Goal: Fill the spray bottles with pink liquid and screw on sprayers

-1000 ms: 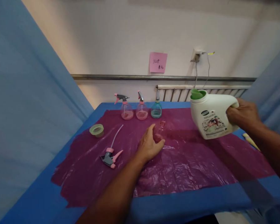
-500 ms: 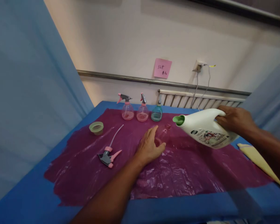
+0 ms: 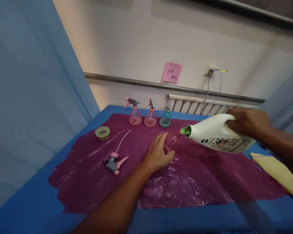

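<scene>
My left hand (image 3: 158, 152) is curled around the body of a clear pink-tinted spray bottle (image 3: 174, 140) that has no spray head and leans to the right. By its handle, my right hand (image 3: 249, 123) grips a white jug (image 3: 210, 131), tipped left. The jug's green spout (image 3: 185, 131) is at the bottle's mouth, seemingly touching it. I cannot see whether liquid flows. A grey and pink spray head (image 3: 114, 163) with a long thin tube lies left of my left hand.
At the back stand two pink spray bottles (image 3: 135, 119) and a teal one (image 3: 165, 119). A pale green cup-like cap (image 3: 102, 134) sits at left, a folded yellow cloth (image 3: 273, 167) at right. Purple plastic sheeting (image 3: 88, 188) covers the blue table. A radiator (image 3: 197, 103) is behind.
The jug's spout has come down and left to the bottle's mouth. The bottle now leans toward the spout, with my left hand still around it. The view has shifted slightly.
</scene>
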Demonstrator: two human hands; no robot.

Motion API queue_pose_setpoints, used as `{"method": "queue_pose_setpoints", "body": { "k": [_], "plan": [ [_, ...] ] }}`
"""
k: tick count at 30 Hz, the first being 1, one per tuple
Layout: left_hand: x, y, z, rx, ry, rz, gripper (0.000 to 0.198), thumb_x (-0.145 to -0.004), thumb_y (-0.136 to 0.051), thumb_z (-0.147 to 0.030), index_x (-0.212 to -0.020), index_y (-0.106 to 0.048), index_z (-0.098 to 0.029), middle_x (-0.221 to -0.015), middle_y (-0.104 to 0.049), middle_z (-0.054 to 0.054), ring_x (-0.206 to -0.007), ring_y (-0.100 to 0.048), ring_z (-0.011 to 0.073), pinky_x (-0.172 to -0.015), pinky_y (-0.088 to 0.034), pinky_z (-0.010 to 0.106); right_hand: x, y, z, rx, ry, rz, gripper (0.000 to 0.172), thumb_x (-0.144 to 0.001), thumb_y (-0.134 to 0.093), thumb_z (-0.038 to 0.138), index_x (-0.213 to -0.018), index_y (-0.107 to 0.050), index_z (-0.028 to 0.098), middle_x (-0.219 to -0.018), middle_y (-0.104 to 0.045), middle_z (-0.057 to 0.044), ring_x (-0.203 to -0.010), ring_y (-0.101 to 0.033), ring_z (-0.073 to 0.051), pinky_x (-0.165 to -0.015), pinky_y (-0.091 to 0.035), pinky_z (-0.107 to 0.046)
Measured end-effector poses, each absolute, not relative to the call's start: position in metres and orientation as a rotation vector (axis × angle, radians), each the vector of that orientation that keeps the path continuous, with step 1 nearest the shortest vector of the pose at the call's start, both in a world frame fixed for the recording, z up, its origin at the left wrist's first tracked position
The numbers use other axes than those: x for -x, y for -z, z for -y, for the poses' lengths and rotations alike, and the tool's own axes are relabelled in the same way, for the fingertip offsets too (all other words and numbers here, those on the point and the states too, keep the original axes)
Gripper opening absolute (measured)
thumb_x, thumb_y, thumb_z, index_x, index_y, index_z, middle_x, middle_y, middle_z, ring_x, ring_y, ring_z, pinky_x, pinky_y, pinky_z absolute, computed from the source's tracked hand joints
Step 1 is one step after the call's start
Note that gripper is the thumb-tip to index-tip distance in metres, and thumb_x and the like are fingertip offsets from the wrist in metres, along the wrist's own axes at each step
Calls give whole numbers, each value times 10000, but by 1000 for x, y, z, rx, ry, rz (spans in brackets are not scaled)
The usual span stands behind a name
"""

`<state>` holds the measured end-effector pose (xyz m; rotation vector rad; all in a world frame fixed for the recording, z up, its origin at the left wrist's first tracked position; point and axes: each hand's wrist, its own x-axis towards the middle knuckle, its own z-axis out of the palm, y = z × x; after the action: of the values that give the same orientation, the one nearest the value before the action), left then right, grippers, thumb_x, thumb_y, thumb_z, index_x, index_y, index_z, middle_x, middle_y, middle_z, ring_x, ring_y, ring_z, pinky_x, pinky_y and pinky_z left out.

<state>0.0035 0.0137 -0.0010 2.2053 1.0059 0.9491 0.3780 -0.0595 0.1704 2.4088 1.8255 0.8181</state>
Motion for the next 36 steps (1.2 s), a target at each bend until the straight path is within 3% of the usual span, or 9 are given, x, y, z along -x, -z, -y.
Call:
{"method": "queue_pose_setpoints", "body": {
  "k": [8,24,36],
  "plan": [
    [-5,2,-14,-2227,-956,-997,840,-899,-788,-320,-1669,-474,-204,-1655,-585,160,-1561,-557,353,-1343,-451,548,-380,-182,58,-2259,-965,-1897,366,-909,-502,588,-895,-717,292,-904,-799,-72,-781,-702,-282,-586,-299,-338],
    [-4,3,-15,-2249,-943,-984,852,-895,-791,-313,-1677,-466,-218,-1675,-573,161,-1564,-553,361,-1340,-451,571,-370,-199,55,-2146,-1034,-1900,259,-899,-565,516,-879,-689,289,-853,-752,-52,-705,-607,-232,-577,-224,-323],
    [-4,3,-16,-2244,-942,-978,863,-887,-807,-306,-1680,-473,-245,-1672,-571,142,-1569,-546,356,-1347,-446,558,-360,-213,53,-2091,-1005,-1883,254,-907,-532,496,-907,-669,282,-916,-775,-63,-765,-654,-241,-593,-237,-328]
  ]
}}
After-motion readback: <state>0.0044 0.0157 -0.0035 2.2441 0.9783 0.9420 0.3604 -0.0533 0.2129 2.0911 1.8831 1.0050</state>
